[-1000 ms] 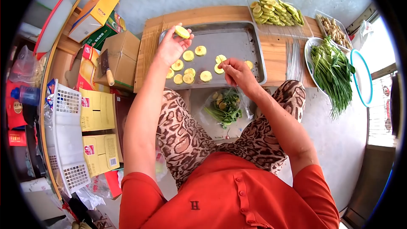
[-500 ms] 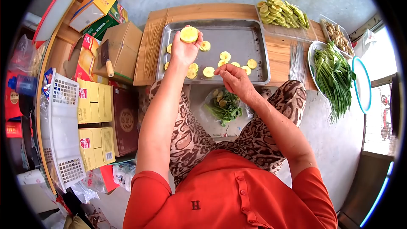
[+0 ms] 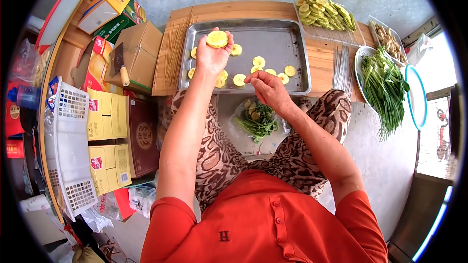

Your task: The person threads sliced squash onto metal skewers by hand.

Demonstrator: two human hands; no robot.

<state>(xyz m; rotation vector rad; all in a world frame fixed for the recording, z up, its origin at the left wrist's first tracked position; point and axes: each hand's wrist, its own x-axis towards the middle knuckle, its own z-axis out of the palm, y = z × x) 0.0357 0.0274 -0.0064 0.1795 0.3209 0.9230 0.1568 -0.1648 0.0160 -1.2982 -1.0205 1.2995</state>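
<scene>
My left hand [image 3: 214,58] is over the left part of a metal tray [image 3: 287,29], palm up. Its fingers are closed around a thick, round yellow vegetable slice [image 3: 217,39], perhaps a small stack. Above the tray's front edge, my right hand [image 3: 268,87] has thumb and fingertips pinched together; anything thin between them is too small to make out. Several similar slices [image 3: 239,80] lie loose in the tray, mostly along its front. Others sit partly behind my left hand and wrist.
Bamboo skewers [image 3: 171,61] lie left of the tray, metal skewers [image 3: 342,70] right. Skewered slices [image 3: 324,13] fill a clear tray behind. Leafy greens [image 3: 382,83] hang over a white dish. Bagged greens [image 3: 256,122] stand between my knees. A cleaver [image 3: 119,64] is against a carton at left.
Both hands keep nearly the same pose; the right hand has shifted very slightly left. The whole view has moved up a little.
</scene>
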